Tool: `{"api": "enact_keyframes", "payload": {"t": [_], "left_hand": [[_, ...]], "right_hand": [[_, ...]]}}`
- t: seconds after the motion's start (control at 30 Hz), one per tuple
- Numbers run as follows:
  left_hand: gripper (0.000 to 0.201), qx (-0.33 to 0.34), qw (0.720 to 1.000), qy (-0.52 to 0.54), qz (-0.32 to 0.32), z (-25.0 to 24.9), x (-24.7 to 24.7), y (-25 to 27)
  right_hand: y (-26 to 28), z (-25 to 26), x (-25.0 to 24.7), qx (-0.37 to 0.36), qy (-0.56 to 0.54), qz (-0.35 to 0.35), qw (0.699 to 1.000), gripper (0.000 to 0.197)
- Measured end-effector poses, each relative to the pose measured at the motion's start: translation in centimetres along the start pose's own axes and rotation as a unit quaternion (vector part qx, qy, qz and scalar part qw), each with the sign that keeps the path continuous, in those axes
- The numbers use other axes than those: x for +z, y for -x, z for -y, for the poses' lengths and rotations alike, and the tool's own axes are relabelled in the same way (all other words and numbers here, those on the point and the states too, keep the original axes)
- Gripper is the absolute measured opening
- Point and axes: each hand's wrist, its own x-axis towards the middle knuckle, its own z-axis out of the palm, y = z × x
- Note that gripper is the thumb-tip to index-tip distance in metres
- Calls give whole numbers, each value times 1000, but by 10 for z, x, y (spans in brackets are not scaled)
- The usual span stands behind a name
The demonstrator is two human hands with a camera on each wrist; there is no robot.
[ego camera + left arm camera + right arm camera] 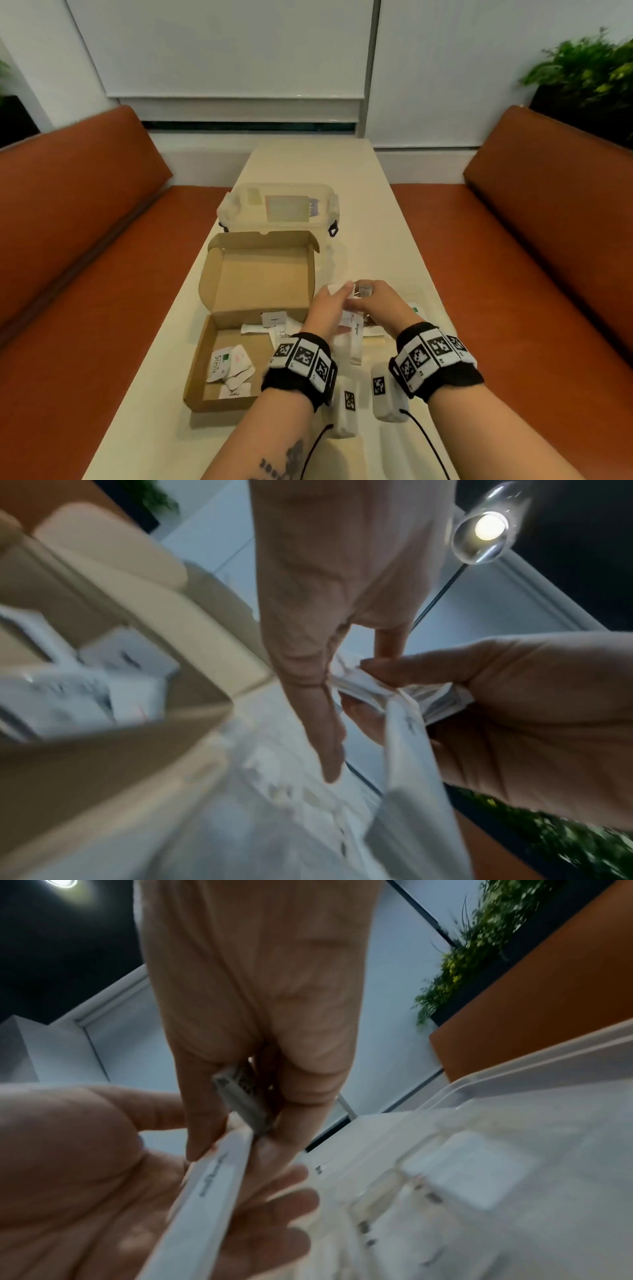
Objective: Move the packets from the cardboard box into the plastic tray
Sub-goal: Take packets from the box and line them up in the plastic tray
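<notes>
The open cardboard box point(195, 370) lies left of centre with several white packets point(229, 366) inside. Just right of it, my hands meet over the clear plastic tray point(534, 1066), which barely shows in the head view. My right hand point(380, 305) pinches a small bundle of packets point(240, 1093), and a long white sugar stick point(356, 342) hangs down from it. My left hand point(329, 308) has straight fingers that touch the bundle, and its open palm point(85, 1164) lies beneath the stick point(212, 1177). A few packets lie in the tray under my hands.
A clear lidded plastic container point(281, 209) stands behind the box. Orange benches point(85, 240) run along both long sides of the narrow cream table point(376, 205). A plant point(589, 68) stands at the far right.
</notes>
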Motion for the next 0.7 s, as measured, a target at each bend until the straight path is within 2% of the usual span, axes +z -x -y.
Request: {"api": "enact_keyframes", "payload": {"t": [0.1, 0.13, 0.3, 0.47, 0.53, 0.57, 0.63, 0.7], "left_hand": [[21, 19, 1000, 14, 12, 7, 30, -2], [18, 23, 999, 23, 9, 9, 37, -2], [18, 11, 999, 41, -26, 18, 53, -10], [27, 10, 996, 14, -86, 24, 53, -20], [18, 23, 994, 4, -107, 25, 48, -22], [20, 27, 993, -5, -114, 25, 46, -22], [22, 33, 994, -23, -104, 25, 41, -20], [23, 30, 997, -37, -59, 24, 40, -14]], "right_hand": [[3, -17, -22, 11, -1, -8, 1000, 10], [3, -22, -28, 20, -5, -13, 1000, 9], [0, -45, -44, 71, -62, -10, 995, 30], [-5, -54, -47, 81, -77, -17, 994, 31], [-7, -53, -48, 83, -82, -26, 993, 30], [-8, -52, -48, 83, -87, -32, 992, 29], [-12, -50, -49, 75, -102, -45, 991, 27], [-16, -47, -49, 61, -112, -52, 990, 26]]}}
